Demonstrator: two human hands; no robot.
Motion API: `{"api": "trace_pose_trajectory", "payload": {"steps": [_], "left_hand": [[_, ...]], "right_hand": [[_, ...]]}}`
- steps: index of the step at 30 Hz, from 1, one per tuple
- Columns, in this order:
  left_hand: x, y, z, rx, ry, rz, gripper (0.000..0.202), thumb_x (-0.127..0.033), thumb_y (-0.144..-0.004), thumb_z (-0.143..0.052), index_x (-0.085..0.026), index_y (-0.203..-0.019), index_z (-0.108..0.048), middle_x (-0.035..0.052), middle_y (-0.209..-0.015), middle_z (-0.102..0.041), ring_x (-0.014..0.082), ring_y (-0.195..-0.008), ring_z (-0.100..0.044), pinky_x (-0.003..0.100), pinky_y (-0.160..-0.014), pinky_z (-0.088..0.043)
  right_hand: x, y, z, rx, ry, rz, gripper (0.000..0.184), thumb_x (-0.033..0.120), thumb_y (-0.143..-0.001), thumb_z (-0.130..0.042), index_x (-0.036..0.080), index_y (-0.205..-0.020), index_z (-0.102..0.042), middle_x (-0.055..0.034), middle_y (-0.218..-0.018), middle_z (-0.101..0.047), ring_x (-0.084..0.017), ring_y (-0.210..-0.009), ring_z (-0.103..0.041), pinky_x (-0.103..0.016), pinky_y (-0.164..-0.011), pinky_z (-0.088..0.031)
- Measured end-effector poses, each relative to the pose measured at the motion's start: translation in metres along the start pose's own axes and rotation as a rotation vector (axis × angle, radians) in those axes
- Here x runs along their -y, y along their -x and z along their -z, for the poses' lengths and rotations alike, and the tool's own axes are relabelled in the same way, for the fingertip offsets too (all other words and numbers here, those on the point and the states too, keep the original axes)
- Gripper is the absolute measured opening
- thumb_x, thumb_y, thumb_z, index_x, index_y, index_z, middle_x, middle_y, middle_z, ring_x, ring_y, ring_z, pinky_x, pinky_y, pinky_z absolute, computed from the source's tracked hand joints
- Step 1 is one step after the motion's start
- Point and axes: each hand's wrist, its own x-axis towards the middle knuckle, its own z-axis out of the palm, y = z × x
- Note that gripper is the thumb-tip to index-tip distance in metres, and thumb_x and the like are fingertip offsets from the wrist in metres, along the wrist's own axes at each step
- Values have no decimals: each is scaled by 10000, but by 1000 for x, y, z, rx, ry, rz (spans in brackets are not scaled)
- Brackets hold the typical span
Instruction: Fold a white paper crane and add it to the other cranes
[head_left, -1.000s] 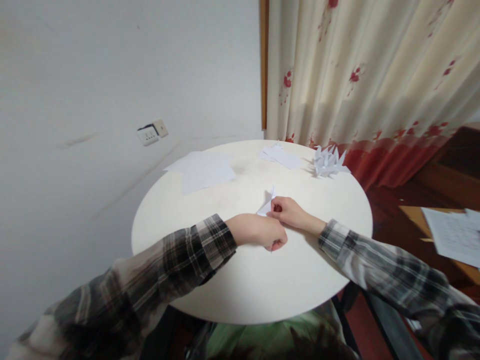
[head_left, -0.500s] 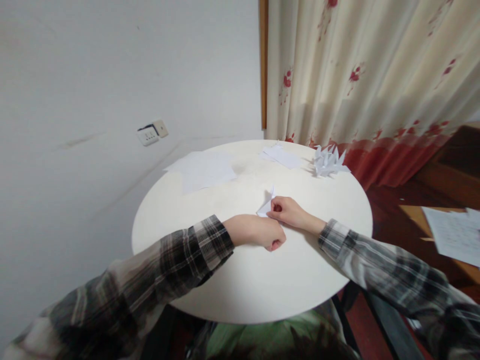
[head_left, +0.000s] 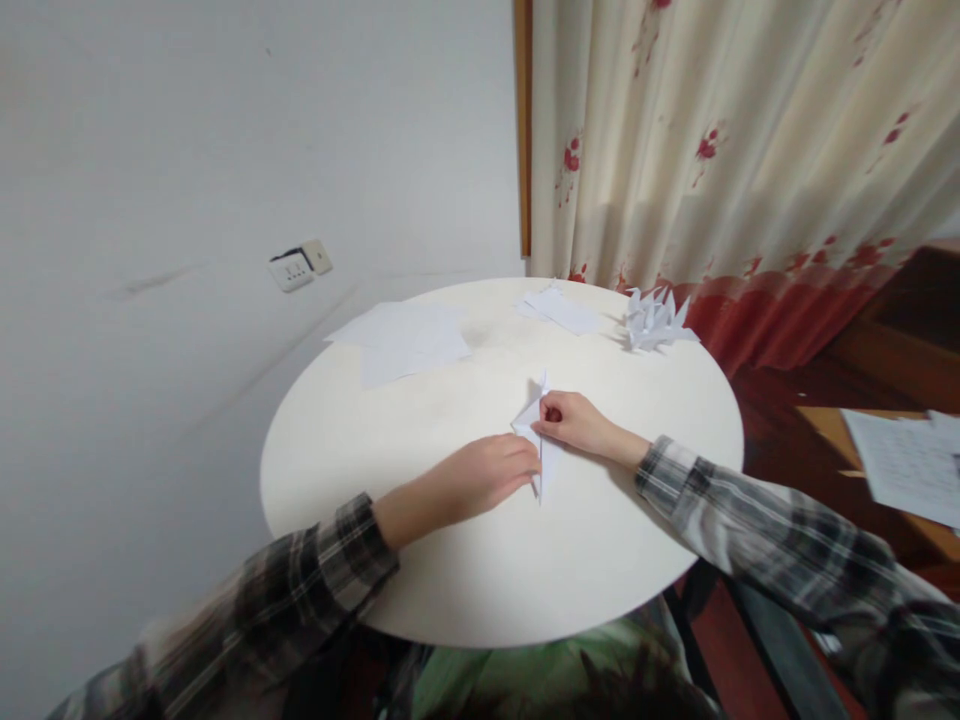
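A folded piece of white paper (head_left: 529, 412), narrow and pointed at both ends, stands on the round white table (head_left: 330, 440). My right hand (head_left: 574, 422) pinches its middle between thumb and curled fingers. From the left, my left hand (head_left: 491, 470) reaches the lower part of the paper, fingers drawn together against its side. The left thumb is hidden under the hand. Both my forearms rest low over the tabletop in plaid sleeves.
Large white sheets (head_left: 412, 340) lie at the table's back left, and smaller sheets (head_left: 562, 312) at the back. A cluster of folded paper cranes (head_left: 654, 322) stands at the back right, near the curtain (head_left: 720, 150). Papers (head_left: 900, 465) lie on a wooden surface at right.
My left hand has drawn back to the left from across the paper, turning from a fist to fingers at its side. The paper's lower part now shows. My right hand keeps its pinch.
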Motion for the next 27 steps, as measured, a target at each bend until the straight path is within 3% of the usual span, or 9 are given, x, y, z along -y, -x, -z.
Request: {"api": "trace_pose_trajectory", "payload": {"steps": [4, 8, 14, 27], "left_hand": [[10, 28, -20, 6, -31, -44, 299, -225, -918, -394, -145, -1190, -492, 86, -1249, -530, 166, -1170, -459, 334, -1017, -351], [4, 32, -23, 49, -48, -34, 383, -241, -907, -424, -130, -1274, -425, 106, -1363, -423, 183, -1286, -344, 365, -1075, -288], [-2, 30, -22, 80, -13, -48, 456, -335, -908, -440, -132, -1313, -384, 117, -1398, -369, 185, -1320, -287, 372, -1092, -263], [-4, 35, -26, 49, -63, -2, 425, -309, -917, -420, -117, -1295, -402, 124, -1395, -372, 187, -1310, -305, 351, -1087, -277]], "right_hand": [[-6, -5, -8, 9, -11, 5, 106, 180, -726, -594, 147, -634, -552, 21, -611, -514, -85, -553, -428, -209, -546, -308], [-9, -5, -9, 0, -9, 3, 112, 183, -727, -596, 147, -634, -544, 26, -594, -508, -83, -544, -426, -211, -548, -306], [-10, -5, -8, 5, -12, 2, 115, 186, -731, -592, 147, -636, -540, 31, -583, -506, -80, -534, -425, -209, -546, -305], [-8, -7, -6, 17, 6, 0, 120, 184, -733, -595, 151, -634, -536, 26, -596, -512, -84, -544, -430, -210, -544, -304]]}}
